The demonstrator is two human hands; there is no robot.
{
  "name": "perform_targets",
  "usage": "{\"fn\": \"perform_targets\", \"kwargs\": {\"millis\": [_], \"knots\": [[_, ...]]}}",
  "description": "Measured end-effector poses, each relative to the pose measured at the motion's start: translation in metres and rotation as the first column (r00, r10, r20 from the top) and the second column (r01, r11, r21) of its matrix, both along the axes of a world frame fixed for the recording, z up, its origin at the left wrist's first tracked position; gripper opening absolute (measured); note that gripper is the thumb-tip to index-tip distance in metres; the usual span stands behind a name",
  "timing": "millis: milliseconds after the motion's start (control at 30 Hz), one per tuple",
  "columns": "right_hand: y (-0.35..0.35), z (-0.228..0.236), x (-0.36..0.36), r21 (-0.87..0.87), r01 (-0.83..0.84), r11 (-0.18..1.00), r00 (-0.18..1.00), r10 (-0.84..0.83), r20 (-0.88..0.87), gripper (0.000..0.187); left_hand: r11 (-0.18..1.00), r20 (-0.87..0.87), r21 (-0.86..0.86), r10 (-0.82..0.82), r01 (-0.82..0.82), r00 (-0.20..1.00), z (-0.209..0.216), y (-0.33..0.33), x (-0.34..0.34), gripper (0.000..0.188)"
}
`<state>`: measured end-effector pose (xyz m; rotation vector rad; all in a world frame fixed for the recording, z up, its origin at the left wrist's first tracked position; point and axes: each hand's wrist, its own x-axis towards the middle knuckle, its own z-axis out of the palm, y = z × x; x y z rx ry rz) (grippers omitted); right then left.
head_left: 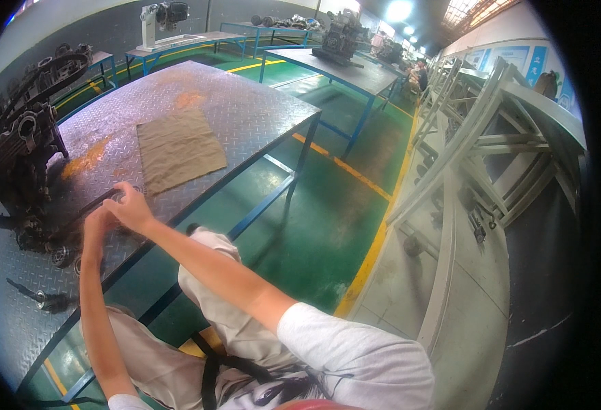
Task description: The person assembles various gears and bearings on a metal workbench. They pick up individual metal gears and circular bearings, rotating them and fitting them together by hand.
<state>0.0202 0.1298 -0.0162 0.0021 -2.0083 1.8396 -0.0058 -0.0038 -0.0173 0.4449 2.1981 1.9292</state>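
My left hand (pixel 98 224) and my right hand (pixel 134 209) meet over the near edge of a metal tread-plate table (pixel 266 113). Both have bent, closed fingers, and what they grip is mostly hidden. A thin dark strip (pixel 95 203) shows beside the fingers; whether it is held I cannot tell. Just beyond my right hand a brown cloth (pixel 177 152) lies flat. To the left of my hands stands a dark, greasy engine assembly (pixel 24 147). Small round metal parts (pixel 61 256) sit near my left wrist, and a piston with its rod (pixel 41 296) lies closer to me.
Another blue-legged table (pixel 321 60) behind carries an engine block (pixel 341 37). Grey metal frames (pixel 478 143) line the right side, with loose parts on the pale floor there. A yellow line (pixel 375 253) borders the green floor (pixel 294 232). People sit far back.
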Motion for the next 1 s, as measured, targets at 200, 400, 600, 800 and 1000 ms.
{"fn": "perform_targets", "kwargs": {"millis": [200, 400, 600, 800, 1000], "knots": [[0.000, -0.011, -0.011, 0.033, 0.139, 0.990, 0.988, -0.136, -0.070, 0.049, 0.996, 0.008, -0.012, -0.084, 0.084, 0.996, -0.004, -0.002, -0.003, 0.039], [0.003, -0.011, -0.009, 0.034, 0.078, 0.996, 0.996, -0.077, -0.040, 0.049, 0.995, 0.060, 0.081, -0.068, 0.063, 0.996, -0.005, -0.001, -0.003, 0.031], [0.000, -0.005, -0.004, -0.012, 0.066, 0.998, 0.998, -0.066, -0.011, 0.053, 0.999, 0.008, 0.028, -0.020, 0.020, 1.000, -0.013, -0.003, -0.010, 0.033], [0.005, 0.004, 0.003, -0.157, -0.048, 0.986, 0.998, 0.054, 0.032, 0.053, 0.999, -0.039, 0.039, -0.008, 0.010, 0.999, 0.001, 0.005, 0.004, 0.032], [0.000, 0.010, 0.004, -0.341, -0.151, 0.928, 0.985, 0.169, 0.024, 0.056, 0.997, -0.140, -0.058, 0.049, -0.058, 0.989, -0.002, -0.005, -0.005, 0.033]]}}
